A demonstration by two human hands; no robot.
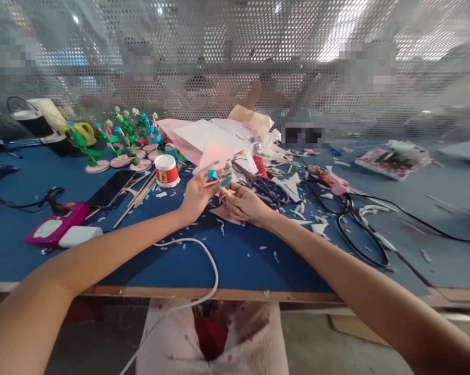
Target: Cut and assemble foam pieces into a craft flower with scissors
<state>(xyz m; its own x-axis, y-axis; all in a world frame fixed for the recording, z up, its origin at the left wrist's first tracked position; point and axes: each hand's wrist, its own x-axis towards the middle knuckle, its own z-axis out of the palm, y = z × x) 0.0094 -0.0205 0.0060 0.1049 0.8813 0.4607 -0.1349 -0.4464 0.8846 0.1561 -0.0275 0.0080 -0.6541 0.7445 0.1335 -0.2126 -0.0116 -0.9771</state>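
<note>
A small paper flower with a blue folded paper tip [212, 175] and a teal paper leaf [226, 181] is between my hands, just above the table. My left hand [199, 194] is closed around its thin stem from the left, some fingers raised. My right hand [246, 204] pinches the lower end with thumb and fingertips, which hide part of it. Under the hands lies a piece of pink paper [227, 213]. A white tub with a red label [167, 171] stands left of my left hand. Scissors [268, 190] lie beyond my right hand among paper scraps.
Finished paper plants on round pink bases [120, 160] stand back left. A phone [110, 188], wooden sticks [135, 200] and a magenta power block [59, 224] lie left. Paper sheets [207, 136] pile behind. A pink glue gun [334, 182] with black cord lies right; a white cable [213, 260] crosses the front edge.
</note>
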